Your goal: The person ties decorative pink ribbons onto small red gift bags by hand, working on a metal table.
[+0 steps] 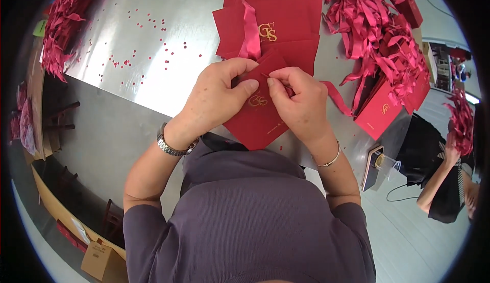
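Pinching near its upper edge, the left hand (217, 91) is pressing its thumb onto a smooth, matte red paper pouch (252, 124), fingers curling behind, while the right hand (301, 99) is closing thumb and forefinger tightly on a thin red strand (264, 74)! The pouch is tilting below both grips, a corner pointing bodyward; a gold monogram (258, 100) and tiny gold lettering are showing on its face, and satiny pink ribbon (337, 99) is curling beside the right hand

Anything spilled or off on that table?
Small red dots lie scattered across the metal table, mostly left of the fanned red packets; they look odd as loose litter, possibly punched-out paper. The held packet shows no obvious damage.
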